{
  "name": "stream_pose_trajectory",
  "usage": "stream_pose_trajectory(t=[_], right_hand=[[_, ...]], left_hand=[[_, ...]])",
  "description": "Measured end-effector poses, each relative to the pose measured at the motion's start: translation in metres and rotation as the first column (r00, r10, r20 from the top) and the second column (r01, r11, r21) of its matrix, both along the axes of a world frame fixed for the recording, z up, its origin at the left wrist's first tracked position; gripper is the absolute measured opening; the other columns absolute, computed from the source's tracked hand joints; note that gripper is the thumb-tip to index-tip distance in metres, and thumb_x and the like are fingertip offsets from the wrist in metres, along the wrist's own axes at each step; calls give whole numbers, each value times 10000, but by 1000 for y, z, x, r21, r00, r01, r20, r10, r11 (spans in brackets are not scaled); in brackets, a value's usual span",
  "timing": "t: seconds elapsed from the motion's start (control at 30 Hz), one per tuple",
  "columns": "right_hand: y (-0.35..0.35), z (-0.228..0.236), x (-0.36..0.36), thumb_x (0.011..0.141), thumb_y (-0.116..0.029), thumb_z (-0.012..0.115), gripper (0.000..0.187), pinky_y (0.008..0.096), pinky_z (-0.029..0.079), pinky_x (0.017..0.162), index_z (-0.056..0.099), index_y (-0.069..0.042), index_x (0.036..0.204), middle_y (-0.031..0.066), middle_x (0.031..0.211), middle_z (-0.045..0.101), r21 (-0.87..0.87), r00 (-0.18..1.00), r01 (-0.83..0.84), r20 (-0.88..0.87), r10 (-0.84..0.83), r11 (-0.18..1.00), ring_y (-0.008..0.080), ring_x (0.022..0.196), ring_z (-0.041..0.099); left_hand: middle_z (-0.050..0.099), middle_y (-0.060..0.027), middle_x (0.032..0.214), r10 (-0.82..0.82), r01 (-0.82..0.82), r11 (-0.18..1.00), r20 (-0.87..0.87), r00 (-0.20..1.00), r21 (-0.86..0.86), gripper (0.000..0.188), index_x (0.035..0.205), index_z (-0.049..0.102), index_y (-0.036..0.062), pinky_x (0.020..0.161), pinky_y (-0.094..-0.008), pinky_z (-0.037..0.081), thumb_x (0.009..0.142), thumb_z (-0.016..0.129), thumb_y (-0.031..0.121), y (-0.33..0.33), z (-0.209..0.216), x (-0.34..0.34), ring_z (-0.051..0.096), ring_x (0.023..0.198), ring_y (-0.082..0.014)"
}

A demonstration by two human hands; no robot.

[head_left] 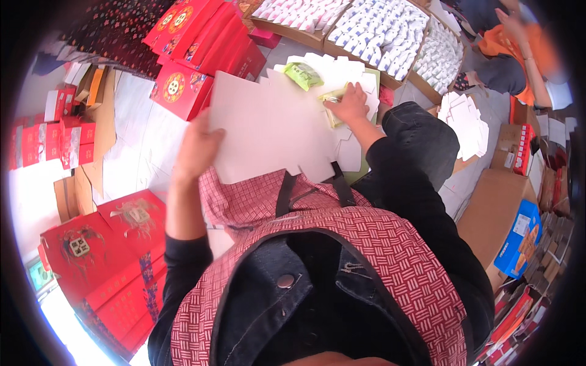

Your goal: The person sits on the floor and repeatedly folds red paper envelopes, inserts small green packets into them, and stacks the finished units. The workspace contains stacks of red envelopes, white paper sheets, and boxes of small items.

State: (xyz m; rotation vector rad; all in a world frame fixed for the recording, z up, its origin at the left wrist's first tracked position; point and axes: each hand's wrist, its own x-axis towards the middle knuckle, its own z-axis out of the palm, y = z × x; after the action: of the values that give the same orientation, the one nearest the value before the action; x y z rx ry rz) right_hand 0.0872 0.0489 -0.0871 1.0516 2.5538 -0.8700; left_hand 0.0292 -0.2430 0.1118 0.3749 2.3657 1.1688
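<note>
My left hand grips the left edge of a flat white cardboard sheet with notched and tabbed edges, its thumb on top. Farther right, my right hand has its fingers closed on a small pale yellow packet, partly hidden under the hand. A bright green packet lies just left of it. Both packets rest on more white cut cardboard beyond the sheet. Over my lap hangs a red-and-white patterned apron with dark straps.
Red gift boxes are stacked far left, with more red boxes near left. Open cartons of small white packets stand at the back. White cardboard pieces are piled right, near a brown carton. Another person in orange sits far right.
</note>
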Motion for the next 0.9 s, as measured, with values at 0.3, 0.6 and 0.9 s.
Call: stream_pose_trajectory(t=[0.3,0.6,0.9], right_hand=[[-21,53,8,773,-328,700,563,322,479,810,502,47,1144,160,1075,592,-607,812,-120,-515,-274,785,225,959,590],[3,129,19,805,44,567,317,305,529,753,517,26,1118,113,985,636,-848,729,-409,-526,-438,337,179,849,635],[-20,148,31,798,90,530,349,274,518,723,492,28,1139,120,996,636,-730,683,-331,-623,-381,598,156,844,632]], left_hand=[[624,-131,1021,289,-295,885,72,955,359,383,1190,501,-66,752,-263,499,810,505,-20,-65,90,24,624,854,-166],[532,-113,1206,227,-333,634,244,943,698,442,1256,447,-11,816,-296,478,910,534,251,-49,39,44,547,1032,-177],[502,-91,1239,-246,-263,333,352,903,906,511,1263,434,24,940,-351,424,919,493,397,-28,-118,31,487,1132,-208]])
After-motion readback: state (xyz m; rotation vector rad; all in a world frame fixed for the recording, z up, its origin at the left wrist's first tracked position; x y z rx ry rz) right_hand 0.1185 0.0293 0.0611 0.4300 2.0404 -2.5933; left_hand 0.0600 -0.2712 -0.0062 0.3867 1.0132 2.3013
